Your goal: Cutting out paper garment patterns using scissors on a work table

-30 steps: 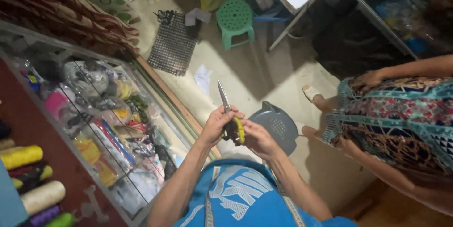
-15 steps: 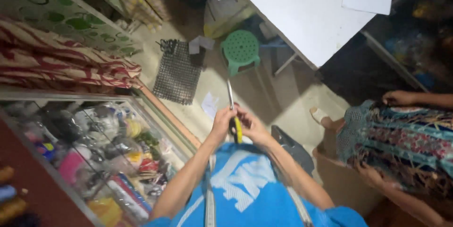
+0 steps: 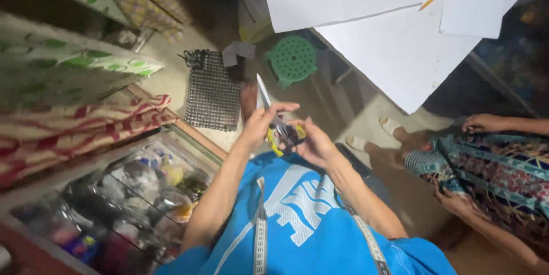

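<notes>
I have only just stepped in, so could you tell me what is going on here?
A person in a blue shirt holds a pair of scissors with yellow and black handles in front of the chest. The left hand grips it near the blade, which points up and away, while the right hand is at the handles. A measuring tape hangs round the neck. A green stool stands on the floor ahead, and another person sits to the right.
</notes>
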